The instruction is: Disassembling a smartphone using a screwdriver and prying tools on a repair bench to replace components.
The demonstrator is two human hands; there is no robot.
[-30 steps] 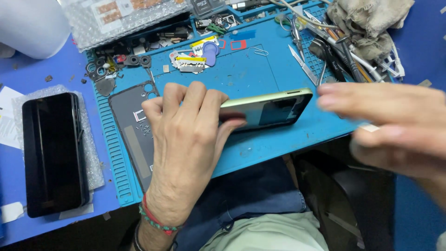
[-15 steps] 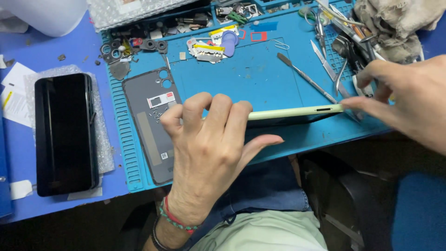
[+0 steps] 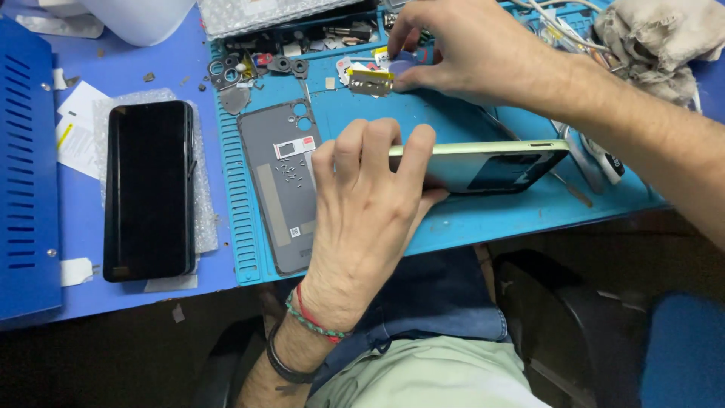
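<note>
On the blue ribbed work mat [image 3: 483, 219] lie two phone parts: one pale-green phone body [image 3: 483, 162] stood on its long edge at the centre, and one flat grey back cover [image 3: 283, 193] at nine o'clock of it, with tiny screws loose on its face. The left hand [image 3: 370, 204] clamps the green body's left end. At twelve o'clock the right hand [image 3: 461, 49] pinches among small parts [image 3: 370, 79]. One black phone [image 3: 149, 189] rests on bubble wrap [image 3: 202, 219], far at nine o'clock
</note>
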